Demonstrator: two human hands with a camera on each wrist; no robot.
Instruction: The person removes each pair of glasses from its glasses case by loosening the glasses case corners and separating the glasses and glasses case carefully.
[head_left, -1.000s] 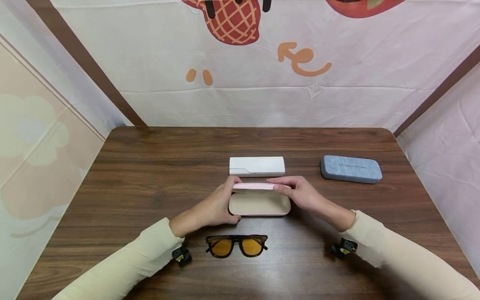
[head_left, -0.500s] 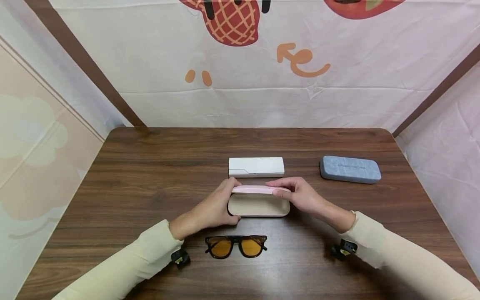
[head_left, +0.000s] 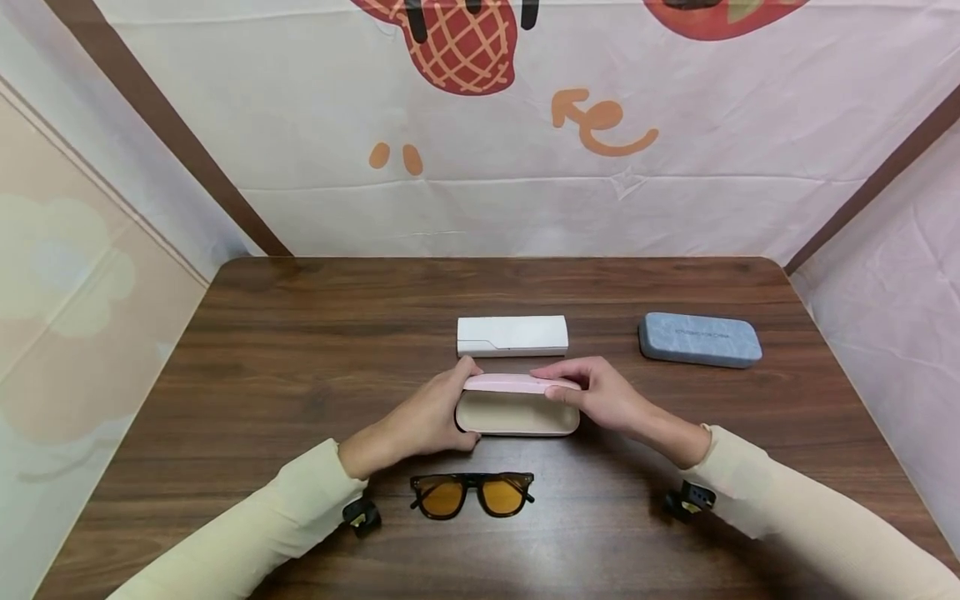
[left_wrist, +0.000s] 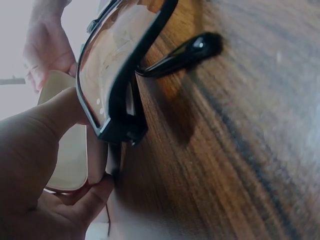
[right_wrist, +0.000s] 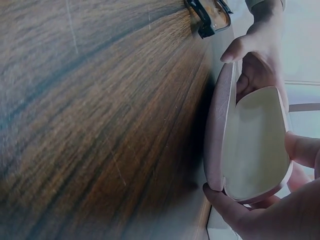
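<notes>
A pink glasses case (head_left: 517,414) with a cream lining stands partly open on the table, its pink lid (head_left: 502,383) tilted up at the back. Around the case's left end my left hand (head_left: 431,412) grips, thumb at the front rim and fingers toward the back. My right hand (head_left: 611,396) pinches the right end of the lid. The right wrist view looks into the cream lining (right_wrist: 257,145), where nothing lies in the visible part. Nearer to me rest black-framed sunglasses (head_left: 442,500) with orange lenses, close to the left wrist.
Just behind the pink case lies a white case (head_left: 513,336), closed. Farther right is a closed blue case (head_left: 701,339). The brown wooden table (head_left: 337,333) meets a printed cloth (head_left: 517,217) at its back edge.
The pink lid has tipped forward and down a little, so more of its outer face shows. Both hands keep their hold, and the sunglasses stay in place.
</notes>
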